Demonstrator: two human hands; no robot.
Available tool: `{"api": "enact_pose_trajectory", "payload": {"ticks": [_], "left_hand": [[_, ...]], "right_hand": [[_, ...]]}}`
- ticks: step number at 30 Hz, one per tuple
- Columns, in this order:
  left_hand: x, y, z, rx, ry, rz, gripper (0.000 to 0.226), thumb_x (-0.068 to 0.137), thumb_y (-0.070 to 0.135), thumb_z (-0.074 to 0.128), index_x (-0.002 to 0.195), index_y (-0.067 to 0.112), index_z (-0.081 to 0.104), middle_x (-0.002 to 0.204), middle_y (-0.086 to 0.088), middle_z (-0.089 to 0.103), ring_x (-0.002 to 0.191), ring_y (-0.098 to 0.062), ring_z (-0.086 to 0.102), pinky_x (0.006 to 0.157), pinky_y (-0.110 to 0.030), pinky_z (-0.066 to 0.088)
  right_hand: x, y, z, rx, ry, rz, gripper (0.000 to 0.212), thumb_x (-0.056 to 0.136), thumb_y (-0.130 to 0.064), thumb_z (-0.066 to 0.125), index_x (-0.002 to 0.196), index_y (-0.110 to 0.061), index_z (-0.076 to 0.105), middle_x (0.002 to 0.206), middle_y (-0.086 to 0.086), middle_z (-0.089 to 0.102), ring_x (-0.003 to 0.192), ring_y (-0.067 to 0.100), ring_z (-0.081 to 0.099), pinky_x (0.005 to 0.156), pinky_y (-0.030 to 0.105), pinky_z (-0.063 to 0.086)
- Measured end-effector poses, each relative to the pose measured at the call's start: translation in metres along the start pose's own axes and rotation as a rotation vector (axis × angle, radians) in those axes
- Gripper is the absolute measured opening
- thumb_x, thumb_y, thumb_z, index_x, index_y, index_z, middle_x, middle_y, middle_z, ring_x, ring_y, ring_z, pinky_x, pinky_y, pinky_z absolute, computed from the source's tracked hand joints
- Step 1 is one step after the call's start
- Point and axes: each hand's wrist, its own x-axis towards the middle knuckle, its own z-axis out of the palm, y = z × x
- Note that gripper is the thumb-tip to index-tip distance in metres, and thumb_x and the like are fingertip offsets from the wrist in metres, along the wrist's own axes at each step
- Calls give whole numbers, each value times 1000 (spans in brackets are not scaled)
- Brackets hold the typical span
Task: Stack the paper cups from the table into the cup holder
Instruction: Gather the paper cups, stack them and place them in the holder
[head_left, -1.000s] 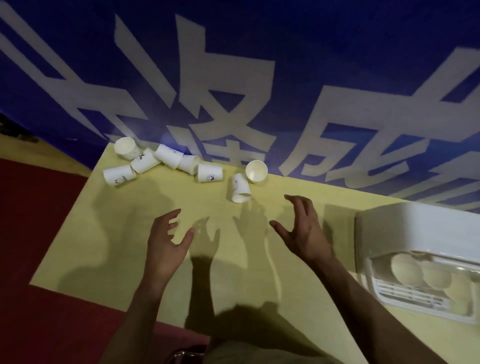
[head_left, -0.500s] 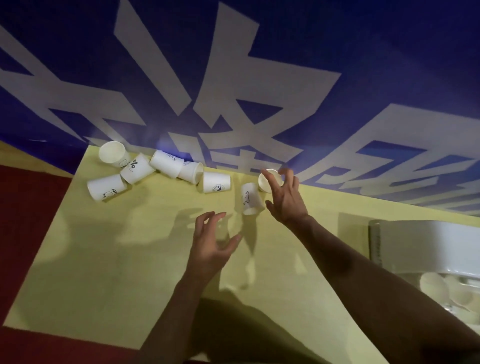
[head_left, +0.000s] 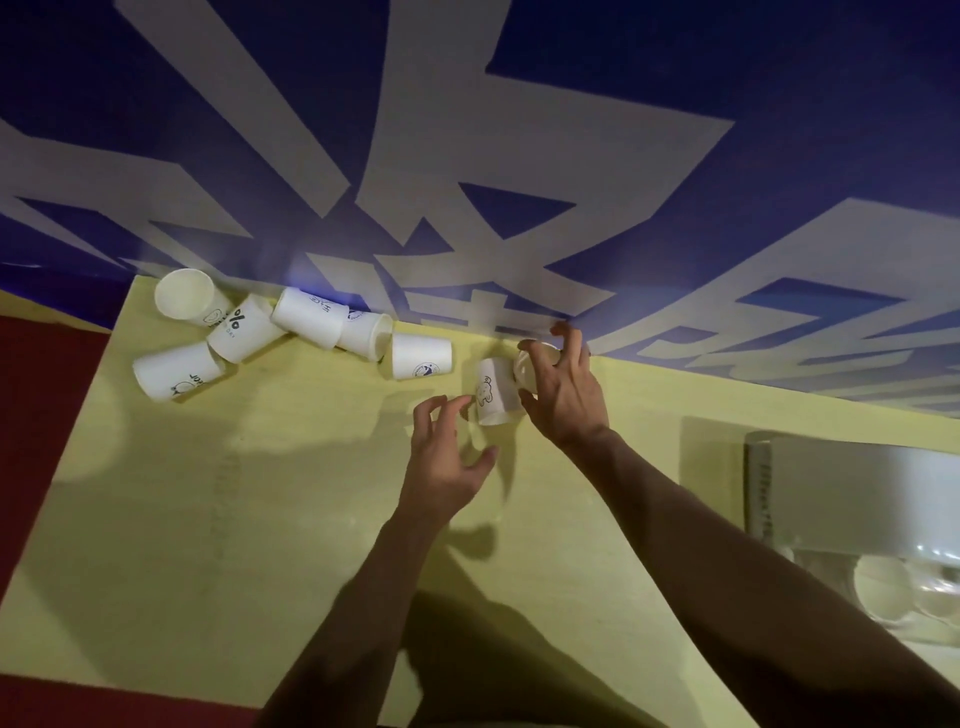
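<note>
From the head view we look down on a yellow counter (head_left: 260, 519) set against a blue banner (head_left: 675, 78) with large pale characters. Our right hand (head_left: 563, 392) reaches to the far edge of the counter, its fingers curled round a white paper cup (head_left: 527, 364) that lies tipped, its open mouth turned toward us. Just beside it, touching our right palm side, stands an upside-down cup with a small animal print (head_left: 493, 389). Our left hand (head_left: 447, 462) hovers close to this printed cup, fingers spread and loosely bent, holding nothing; its fingertips are just beside the cup wall, and we cannot tell whether they touch it.

Farther left along the banner lie the other cups in a loose cluster. One cup with a round blue mark (head_left: 421, 356) lies nearest to the hands. Beyond it, two cups lie on their sides, one partly nested in the other (head_left: 332, 322). A cup marked with a percent sign (head_left: 241, 327) leans between them and a cup whose open mouth faces us (head_left: 184, 296) at the corner. Another cup lies on its side (head_left: 179, 371) in front of these.

At the right edge sits the white cup holder (head_left: 857, 493), with pale cups (head_left: 883, 582) visible behind its clear front. Left of the counter is a red floor (head_left: 41, 415).
</note>
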Motion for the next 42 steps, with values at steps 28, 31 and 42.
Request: {"api": "enact_pose_trajectory", "payload": {"ticks": [28,31,42], "left_hand": [[-42,68,68,170,-27,143,70,69,41,91,128,37,54,148,10,25,119,-17,55,85,-36,59],[-70,80,84,142,-39,196,73,68,40,91,130,35,54,149,10,28,122,-12,51,82,-33,58],[-165,147,173,101,-159,278,87,64,31,95,136,37,46,150,17,31,137,-3,39,103,-26,45]], "right_hand": [[-194,106,-53,383,209,24,66,87,-21,77,143,-13,45,131,10,45,108,28,57,78,44,61],[-224,117,-62,409,217,15,63,89,-22,76,143,-12,46,133,7,44,108,23,57,82,40,60],[-309,200,-119,462,225,-126,60,93,-33,74,145,-17,48,140,2,46,117,19,56,93,36,56]]}}
